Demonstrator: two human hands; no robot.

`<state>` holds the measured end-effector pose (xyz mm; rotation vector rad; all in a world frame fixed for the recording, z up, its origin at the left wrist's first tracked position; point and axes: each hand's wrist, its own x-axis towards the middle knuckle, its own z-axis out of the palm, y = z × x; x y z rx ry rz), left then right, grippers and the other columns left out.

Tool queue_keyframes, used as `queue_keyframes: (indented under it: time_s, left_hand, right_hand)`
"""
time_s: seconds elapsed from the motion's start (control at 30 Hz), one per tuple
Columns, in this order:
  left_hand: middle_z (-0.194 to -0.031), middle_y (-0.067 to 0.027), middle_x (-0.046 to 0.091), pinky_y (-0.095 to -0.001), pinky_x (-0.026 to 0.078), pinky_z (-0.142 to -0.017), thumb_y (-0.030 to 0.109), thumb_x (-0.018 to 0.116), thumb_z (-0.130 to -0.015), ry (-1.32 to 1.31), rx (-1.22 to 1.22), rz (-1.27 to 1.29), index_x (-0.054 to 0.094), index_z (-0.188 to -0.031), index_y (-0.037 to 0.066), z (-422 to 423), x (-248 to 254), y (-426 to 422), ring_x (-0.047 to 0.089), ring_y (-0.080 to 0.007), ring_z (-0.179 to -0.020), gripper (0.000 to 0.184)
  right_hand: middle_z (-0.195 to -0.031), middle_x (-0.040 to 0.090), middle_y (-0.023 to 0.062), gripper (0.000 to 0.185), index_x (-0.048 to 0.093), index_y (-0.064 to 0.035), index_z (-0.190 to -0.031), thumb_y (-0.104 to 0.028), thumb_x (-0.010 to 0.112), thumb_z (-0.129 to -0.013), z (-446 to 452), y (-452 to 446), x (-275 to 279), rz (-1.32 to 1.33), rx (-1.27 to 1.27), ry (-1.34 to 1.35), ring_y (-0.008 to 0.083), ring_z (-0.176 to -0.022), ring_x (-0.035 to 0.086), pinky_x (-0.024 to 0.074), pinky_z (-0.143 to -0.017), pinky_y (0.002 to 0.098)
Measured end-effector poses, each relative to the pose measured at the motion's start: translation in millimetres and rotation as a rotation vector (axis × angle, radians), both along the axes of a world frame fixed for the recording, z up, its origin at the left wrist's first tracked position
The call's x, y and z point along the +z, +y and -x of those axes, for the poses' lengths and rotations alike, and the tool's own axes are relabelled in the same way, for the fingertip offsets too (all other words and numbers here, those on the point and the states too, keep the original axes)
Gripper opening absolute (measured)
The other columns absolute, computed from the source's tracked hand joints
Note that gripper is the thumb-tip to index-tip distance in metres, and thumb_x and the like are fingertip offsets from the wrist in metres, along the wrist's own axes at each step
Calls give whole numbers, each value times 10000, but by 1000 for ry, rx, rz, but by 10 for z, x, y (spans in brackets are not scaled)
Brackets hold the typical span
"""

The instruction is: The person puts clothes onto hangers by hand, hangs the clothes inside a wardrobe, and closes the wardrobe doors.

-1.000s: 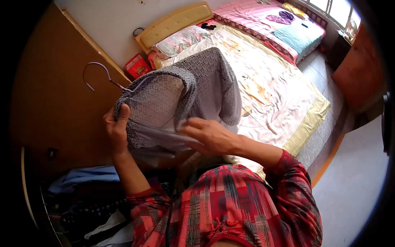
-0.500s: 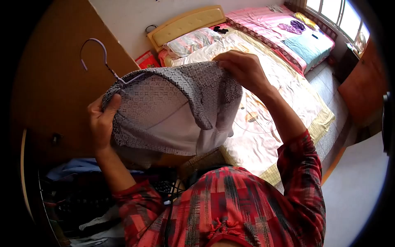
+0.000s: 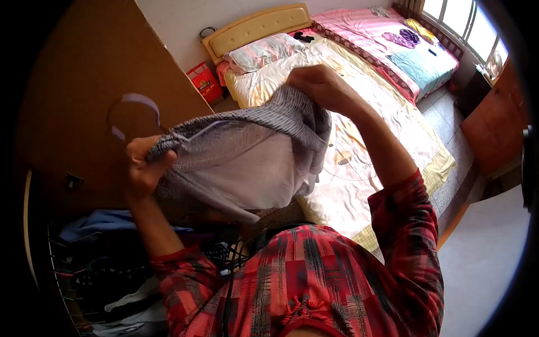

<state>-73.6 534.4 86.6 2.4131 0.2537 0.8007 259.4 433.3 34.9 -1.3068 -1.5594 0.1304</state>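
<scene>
A grey woven garment [image 3: 241, 160] with a pale lining is stretched between my two hands at chest height. My left hand [image 3: 147, 167] is closed on its left end, near the neck of a pale purple hanger [image 3: 143, 101]. The hanger's hook sticks up out of the garment and is blurred; part of one hanger arm shows inside the opening, the rest is hidden by cloth. Higher up on the right, my right hand [image 3: 323, 90] has its fingers closed on the garment's other upper edge. The lower part of the garment hangs loose.
Behind the garment stands a bed [image 3: 359, 196] with a pale printed sheet and a pillow [image 3: 264, 53]. A pink bed [image 3: 359, 28] adjoins it. A brown wooden panel [image 3: 95, 67] rises at left. Piled clothes [image 3: 112, 275] lie below left; a red bag [image 3: 205, 83] stands by the wall.
The garment has been pulled straighter and its lower edge has swung. The hanger hook has dropped and shifted right. My left hand is slightly lower; my right hand has moved slightly left.
</scene>
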Motion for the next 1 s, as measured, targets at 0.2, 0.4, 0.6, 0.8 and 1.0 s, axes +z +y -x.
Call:
queue_keyframes:
  time_s: [0.2, 0.4, 0.6, 0.8, 1.0]
  left_hand:
    - [-651, 37, 540, -224, 378, -586, 177, 631, -803, -92, 338, 277, 616, -761, -34, -22, -47, 97, 471, -62, -630, 216]
    - [-763, 21, 604, -227, 420, -669, 148, 615, -827, -204, 267, 448, 636, -886, -41, -246, -61, 186, 516, -67, -711, 200]
    - [-805, 3, 640, -213, 435, -688, 107, 632, -825, -247, 160, 358, 640, -958, -42, -446, -52, 259, 545, -70, -738, 199]
    - [-805, -72, 671, -240, 467, -646, 125, 688, -784, -269, 206, -128, 636, -994, -37, -556, -62, 199, 589, -95, -736, 270]
    - [-745, -38, 588, -250, 449, -611, 406, 579, -857, -172, 138, -194, 630, -1072, 14, -328, -81, 196, 534, -106, -655, 450]
  right_hand:
    - [-931, 623, 156, 176, 618, -19, -980, -119, 561, -847, 137, -179, 106, -115, -120, -225, 301, -821, 616, 495, -711, 362]
    - [-848, 577, 107, 297, 563, -71, -1044, -24, 574, -751, 342, -330, 114, -81, -59, -638, 262, -774, 596, 478, -638, 353]
    - [-669, 557, 110, 74, 550, -46, -842, -11, 523, -782, 384, -197, 220, -193, -175, -482, 262, -586, 568, 455, -577, 339]
    - [-624, 487, 81, 128, 534, 8, -843, -102, 482, -884, 438, -155, 361, 219, 185, -33, 147, -595, 451, 392, -579, 284]
    - [-660, 464, -49, 131, 558, 2, -831, -125, 538, -855, 11, -211, 360, 193, 176, 25, 46, -619, 404, 352, -560, 225]
